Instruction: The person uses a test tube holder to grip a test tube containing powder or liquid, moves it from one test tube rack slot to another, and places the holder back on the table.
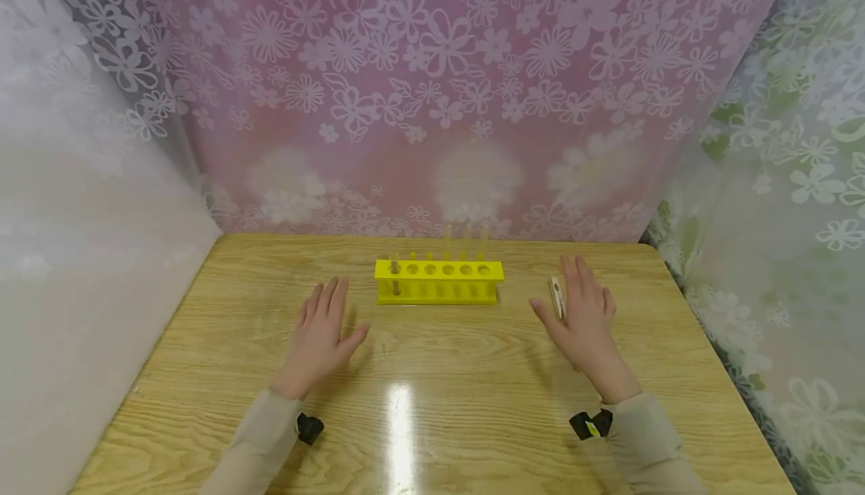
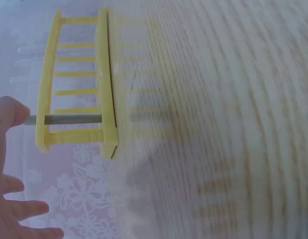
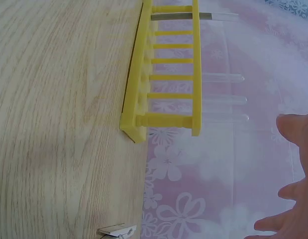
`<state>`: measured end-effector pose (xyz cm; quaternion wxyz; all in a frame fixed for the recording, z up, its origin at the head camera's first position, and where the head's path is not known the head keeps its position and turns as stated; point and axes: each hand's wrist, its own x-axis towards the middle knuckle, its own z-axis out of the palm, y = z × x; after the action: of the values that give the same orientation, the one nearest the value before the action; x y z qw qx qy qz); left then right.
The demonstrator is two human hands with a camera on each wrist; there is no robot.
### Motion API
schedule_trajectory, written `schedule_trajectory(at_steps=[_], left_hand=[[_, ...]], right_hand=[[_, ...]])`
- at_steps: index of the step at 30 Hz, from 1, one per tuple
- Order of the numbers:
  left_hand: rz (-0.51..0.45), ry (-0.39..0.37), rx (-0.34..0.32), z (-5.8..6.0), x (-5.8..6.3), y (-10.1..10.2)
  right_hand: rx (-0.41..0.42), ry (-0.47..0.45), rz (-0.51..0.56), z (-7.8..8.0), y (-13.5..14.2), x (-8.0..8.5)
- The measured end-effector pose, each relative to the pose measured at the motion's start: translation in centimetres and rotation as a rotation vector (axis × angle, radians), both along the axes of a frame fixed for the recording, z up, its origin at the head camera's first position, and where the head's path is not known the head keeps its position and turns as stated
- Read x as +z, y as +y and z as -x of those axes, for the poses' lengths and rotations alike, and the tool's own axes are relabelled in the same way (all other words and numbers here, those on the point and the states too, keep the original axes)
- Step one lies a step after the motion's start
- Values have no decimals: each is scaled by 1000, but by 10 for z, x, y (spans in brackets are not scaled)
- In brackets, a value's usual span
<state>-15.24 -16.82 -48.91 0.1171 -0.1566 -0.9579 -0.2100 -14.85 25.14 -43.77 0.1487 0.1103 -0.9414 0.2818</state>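
A yellow test tube rack stands upright near the back of the table. In its leftmost hole is a test tube with grey-brown contents. Several clear tubes, seemingly upside down, show behind its right end, among them one clear test tube. My left hand is held over the table left of the rack, fingers straight and thumb spread, holding nothing. To the rack's right is my right hand, likewise spread and not gripping anything. Just beside its thumb and index finger lies a wooden clothespin-like clamp.
The wooden table carries a bright light reflection at its front middle. A pink flowered curtain hangs behind it, with pale sheeting on the left and a flowered curtain on the right. Both wrists wear small black devices.
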Motion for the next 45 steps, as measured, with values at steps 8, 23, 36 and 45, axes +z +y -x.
schedule_trajectory(at_steps=[8, 23, 36, 45], left_hand=[[-171, -2, -6, 11, -4, 8], [-474, -30, -25, 44, -38, 24], [-643, -115, -43, 68, -56, 41], [-705, -170, -21, 81, -63, 46]], right_hand=[[-47, 30, 70, 8, 3, -2], [-225, 91, 437, 31, 5, -26], [-338, 70, 435, 47, 5, -56], [-481, -133, 383, 44, 6, -63]])
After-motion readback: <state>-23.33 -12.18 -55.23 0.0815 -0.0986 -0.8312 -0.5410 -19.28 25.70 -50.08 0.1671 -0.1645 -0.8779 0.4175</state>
